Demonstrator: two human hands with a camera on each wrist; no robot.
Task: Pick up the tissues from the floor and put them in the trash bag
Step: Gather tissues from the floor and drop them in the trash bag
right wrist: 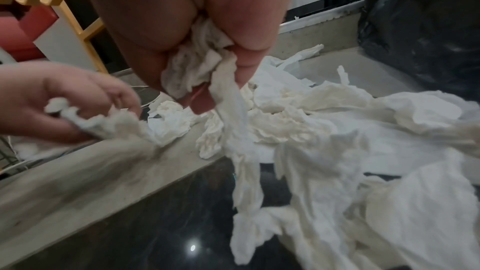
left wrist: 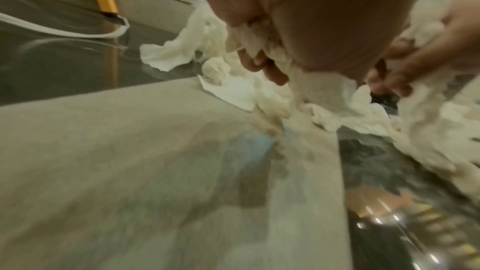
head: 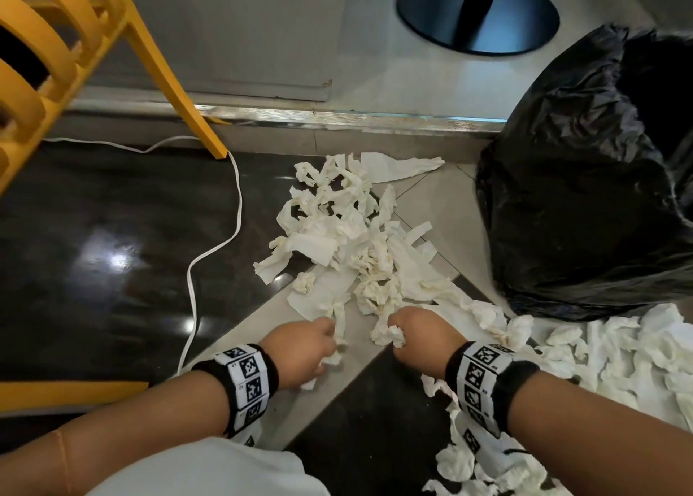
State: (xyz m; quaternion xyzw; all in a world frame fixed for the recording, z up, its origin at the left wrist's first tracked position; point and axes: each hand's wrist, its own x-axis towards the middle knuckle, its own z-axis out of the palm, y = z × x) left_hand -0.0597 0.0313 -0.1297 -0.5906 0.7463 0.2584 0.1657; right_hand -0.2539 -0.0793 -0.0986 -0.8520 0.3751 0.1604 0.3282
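A heap of crumpled white tissues (head: 348, 233) covers the floor in the middle, and more tissues (head: 633, 357) spread to the right. My left hand (head: 300, 349) grips a bunch of tissues (left wrist: 257, 38) just above the floor. Close beside it, my right hand (head: 420, 334) clutches another wad of tissues (right wrist: 200, 65) with a strip hanging down. The black trash bag (head: 585, 180) stands at the right, its mouth open toward the upper right, a short way beyond my right hand.
A yellow chair (head: 56, 64) stands at the left, one leg by a white cable (head: 225, 240) that snakes over the dark glossy floor. A metal step edge (head: 337, 118) runs across behind the tissues. A black round table base (head: 478, 11) sits beyond it.
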